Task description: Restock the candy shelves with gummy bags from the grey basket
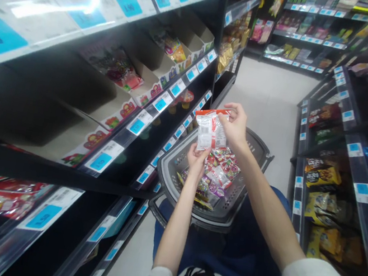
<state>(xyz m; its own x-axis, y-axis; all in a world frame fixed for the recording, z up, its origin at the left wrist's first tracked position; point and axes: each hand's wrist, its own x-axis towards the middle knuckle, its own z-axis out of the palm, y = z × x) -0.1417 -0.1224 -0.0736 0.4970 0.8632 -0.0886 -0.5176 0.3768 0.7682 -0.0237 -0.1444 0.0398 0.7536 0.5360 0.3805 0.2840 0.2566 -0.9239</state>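
Note:
A small white candy bag (205, 131) with a red top edge and a printed barcode is held up over a grey shopping basket (174, 160). My left hand (197, 159) pinches its lower edge. At its upper right corner, my right hand (235, 126) grips it between thumb and fingers. Below, several colourful candy packets (218, 172) lie in the basket, partly hidden by the bag and my left hand. The basket rests close against my legs.
On the left stands a shelf with price tags (138, 124) and cardboard trays holding candy bags (121, 67). To the right, another shelf carries yellow snack bags (324, 174). A light floor (276, 87) runs between them toward a stocked rear shelf (307, 36).

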